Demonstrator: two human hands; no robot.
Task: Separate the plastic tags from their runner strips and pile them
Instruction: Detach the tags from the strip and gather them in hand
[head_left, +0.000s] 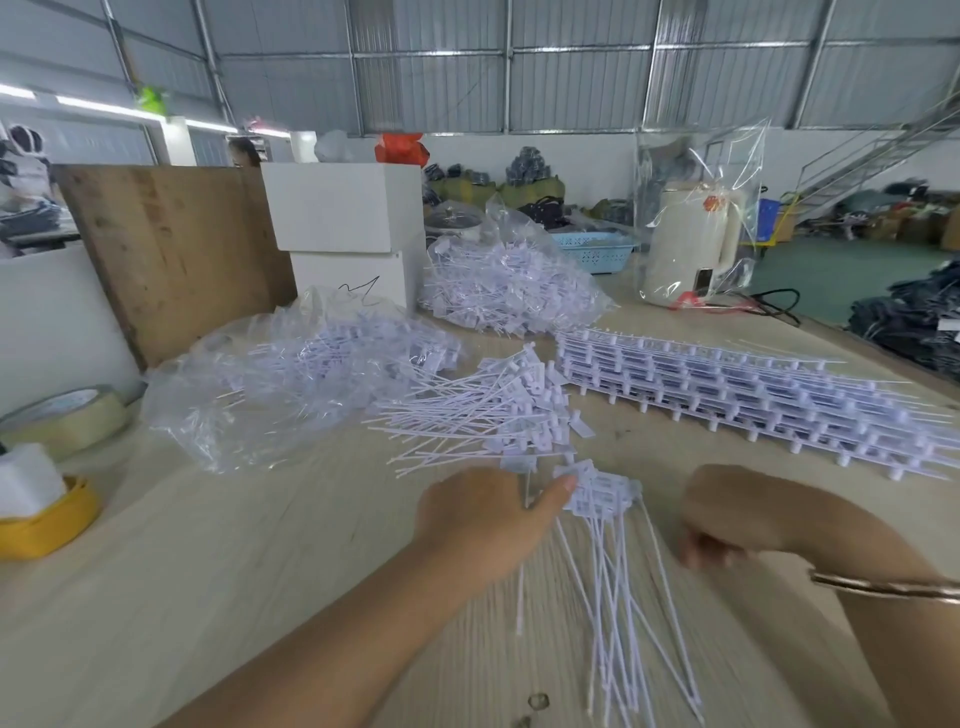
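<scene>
— Left hand (485, 525)?
— Gripped a bundle of tags (605, 496) near the middle of the tabletop (208, 571), thumb pressed on the flat heads, thin tails fanned toward the near edge.
— Right hand (727, 525)?
— Hovered just right of that bundle, fingers curled under; could not tell whether anything was held. Wore a bangle (883, 587) at the wrist.
— Loose tags?
— Piled (483, 415) just beyond the left hand. Stacked runner strips (753, 395) lay to the right, farther back.
— Elsewhere?
— Two clear bags of tags (311, 374) at far left and centre, white boxes (348, 228) behind, tape roll (67, 415) at the left edge.
</scene>
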